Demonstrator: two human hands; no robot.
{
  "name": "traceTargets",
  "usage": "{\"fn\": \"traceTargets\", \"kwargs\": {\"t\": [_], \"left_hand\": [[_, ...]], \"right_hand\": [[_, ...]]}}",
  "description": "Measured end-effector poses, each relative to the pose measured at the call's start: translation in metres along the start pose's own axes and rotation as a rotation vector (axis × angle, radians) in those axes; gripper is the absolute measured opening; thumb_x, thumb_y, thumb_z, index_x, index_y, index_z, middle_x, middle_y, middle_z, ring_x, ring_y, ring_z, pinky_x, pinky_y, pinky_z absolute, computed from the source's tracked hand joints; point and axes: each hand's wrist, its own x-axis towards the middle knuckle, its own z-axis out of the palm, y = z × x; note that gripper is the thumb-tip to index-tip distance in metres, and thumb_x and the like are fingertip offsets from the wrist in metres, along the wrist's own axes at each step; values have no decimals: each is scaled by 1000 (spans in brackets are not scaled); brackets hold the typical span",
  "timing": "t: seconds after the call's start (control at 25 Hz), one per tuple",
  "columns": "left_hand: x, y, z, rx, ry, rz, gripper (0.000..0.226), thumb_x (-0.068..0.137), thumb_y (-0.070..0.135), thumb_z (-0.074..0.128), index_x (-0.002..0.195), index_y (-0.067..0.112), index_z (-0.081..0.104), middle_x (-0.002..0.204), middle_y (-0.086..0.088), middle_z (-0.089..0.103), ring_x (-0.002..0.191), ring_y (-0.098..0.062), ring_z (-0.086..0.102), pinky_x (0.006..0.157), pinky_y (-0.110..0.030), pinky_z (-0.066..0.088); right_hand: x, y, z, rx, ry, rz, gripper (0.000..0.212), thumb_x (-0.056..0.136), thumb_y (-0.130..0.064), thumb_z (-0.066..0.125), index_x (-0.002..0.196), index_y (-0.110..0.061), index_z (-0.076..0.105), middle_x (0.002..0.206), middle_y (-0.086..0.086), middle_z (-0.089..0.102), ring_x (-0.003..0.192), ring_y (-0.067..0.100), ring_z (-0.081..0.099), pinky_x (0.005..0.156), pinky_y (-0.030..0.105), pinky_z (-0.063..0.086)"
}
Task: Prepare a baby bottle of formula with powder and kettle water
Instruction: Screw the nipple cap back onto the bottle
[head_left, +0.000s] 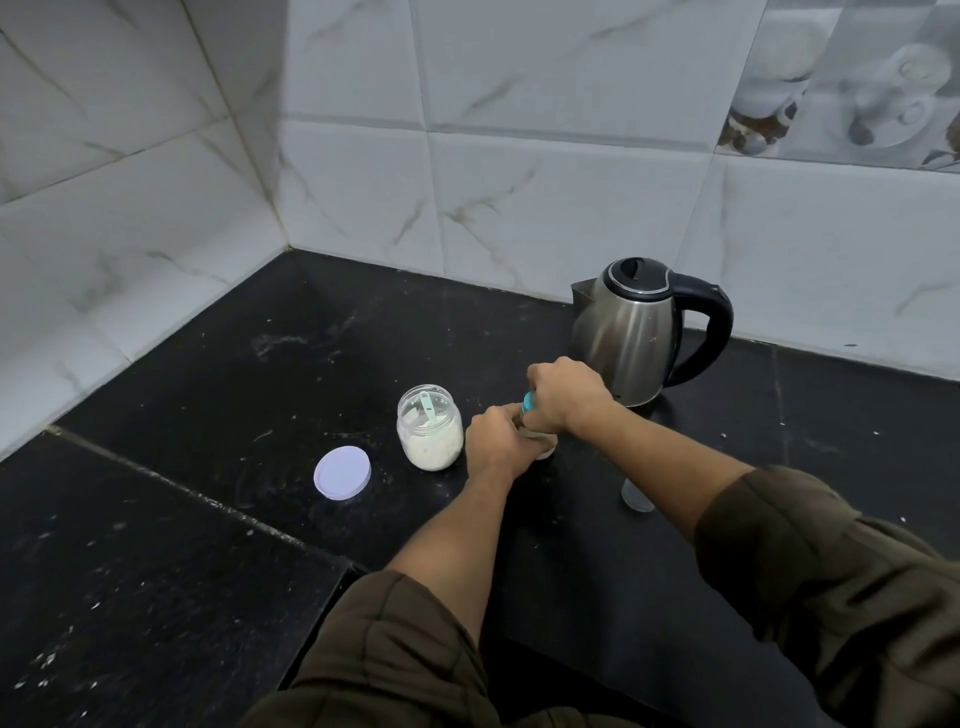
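black stone countertop (208, 364), dusty, white specks scattered, thickest at 8 o'clock. pale seam line (171, 482) runs from 9 toward 6 o'clock. white marble-look wall tiles (519, 182) from 9 round to 3 o'clock. grey patterned tile (857, 78) at 2 o'clock.

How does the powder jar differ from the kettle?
The powder jar is clear, showing white powder; the kettle is opaque steel. The jar is open, its lilac lid beside it; the kettle's lid is shut. The jar is smaller than the kettle. Both stand upright on the black counter.
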Motion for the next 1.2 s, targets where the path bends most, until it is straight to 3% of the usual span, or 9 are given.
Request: {"fn": "traceTargets", "kwargs": {"t": [0.2, 0.32, 0.4, 0.48, 0.68, 0.8, 0.92, 1.08, 1.2], "left_hand": [[-3, 2, 2, 1, 9, -13, 38, 71, 42, 86, 106, 30, 77, 92, 6, 77, 92, -15, 70, 75, -29, 53], [-3, -1, 4, -70, -10, -28, 37, 72, 40, 85, 105, 29, 74, 90, 7, 76, 93, -16, 71, 79, -33, 57], [-3, -2, 4, -93, -21, -12, 42, 74, 45, 85, 110, 28, 73, 95, 7, 75, 95, -15, 69, 80, -32, 55], [-2, -4, 3, -100, -25, 7, 52, 72, 47, 87, 117, 27, 71, 104, 6, 76, 101, -15, 69, 88, -35, 56], [-1, -6, 4, -122, -42, 20, 81, 61, 42, 94, 135, 29, 62, 121, 8, 74, 113, -14, 67, 103, -40, 53], [2, -12, 9, -168, -27, 19, 99, 52, 49, 96, 141, 29, 58, 129, 10, 71, 118, -12, 67, 105, -40, 52], [-1, -10, 9, -172, -3, 33, 97, 51, 53, 96, 138, 29, 60, 129, 12, 71, 119, -11, 66, 106, -39, 52], [-8, -7, 8, -197, 9, 59, 84, 60, 46, 96, 135, 30, 62, 124, 10, 73, 116, -12, 67, 105, -39, 52], [-9, -7, 9, -190, 32, 77, 84, 60, 49, 95, 134, 32, 62, 124, 12, 73, 117, -12, 66, 104, -40, 53]], "right_hand": [[-3, -8, 4, 79, 18, 136, 45, 87, -46, 69, 120, -15, 64, 108, 6, 66, 97, 27, 67, 74, 36, 55], [-5, 2, -6, 199, -121, 157, 65, 77, -46, 82, 125, -15, 51, 98, 6, 67, 84, 26, 73, 76, 41, 65], [-7, 17, -16, 317, -265, 159, 75, 75, -33, 86, 129, -15, 37, 97, 13, 69, 74, 25, 73, 69, 39, 66], [-13, 32, -21, 308, -367, 164, 77, 78, -22, 85, 134, -16, 34, 102, 18, 68, 77, 25, 70, 65, 36, 62], [-34, 57, -12, -34, -359, 243, 41, 78, -28, 86, 109, -11, 65, 82, 6, 62, 68, 22, 62, 68, 38, 58], [-40, 65, 5, -135, -443, 290, 60, 67, -32, 91, 118, -15, 66, 104, 4, 66, 90, 27, 69, 79, 40, 61], [-47, 70, 18, -206, -490, 303, 55, 64, -28, 89, 115, -16, 72, 108, 2, 69, 98, 27, 71, 84, 39, 62], [-60, 72, 28, -190, -482, 301, 30, 68, -14, 82, 96, -14, 74, 94, 4, 70, 82, 23, 74, 76, 35, 65], [-64, 69, 24, -124, -452, 312, 26, 69, -11, 81, 95, -11, 75, 89, 6, 73, 73, 22, 75, 75, 37, 66]]}}
